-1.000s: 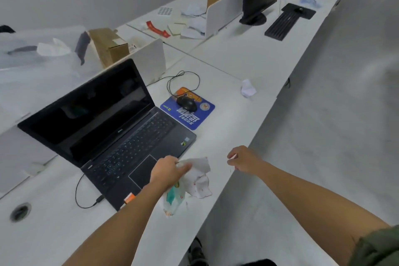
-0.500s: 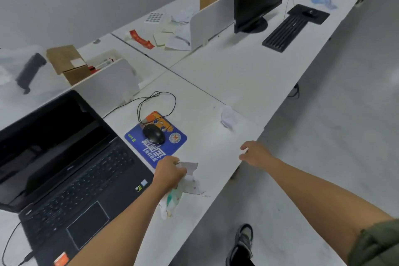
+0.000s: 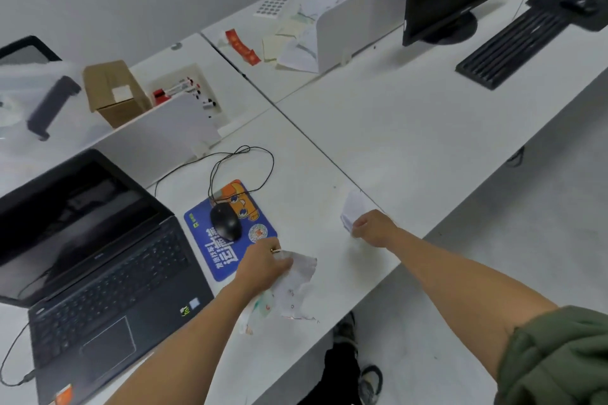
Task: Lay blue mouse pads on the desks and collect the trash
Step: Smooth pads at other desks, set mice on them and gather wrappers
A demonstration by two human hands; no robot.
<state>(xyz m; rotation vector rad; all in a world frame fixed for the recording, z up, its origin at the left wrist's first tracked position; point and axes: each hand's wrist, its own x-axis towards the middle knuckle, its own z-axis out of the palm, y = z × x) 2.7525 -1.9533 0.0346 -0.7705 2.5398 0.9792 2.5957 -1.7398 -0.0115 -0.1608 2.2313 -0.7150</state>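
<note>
The left hand [image 3: 263, 265] is curled round a wad of trash [image 3: 296, 288], thin white wrappers that spill out past the fingers and hang down to the desk [image 3: 394, 125]. The right hand [image 3: 371, 228], its fingers bent, is at the near side of a crumpled paper [image 3: 352, 207]. I cannot tell whether those fingers have closed on the paper or only touch it. The paper lies close to the front edge of the desk, just by the seam with the next desk, so a clumsy pinch or a brush of the knuckles would likely flick it onto the floor. The wad is held by one end only, and a loose piece could slip free if the hand moves quickly. That hand also sits just beside the blue mouse pad [image 3: 230, 233], and a nudge could skew it or tug the black mouse [image 3: 225, 222] on top. The pad lies flat to the right of the laptop [image 3: 98, 256], with an orange cartoon and white lettering. The paper is small, white and light, and the wad shows green and red print.
</note>
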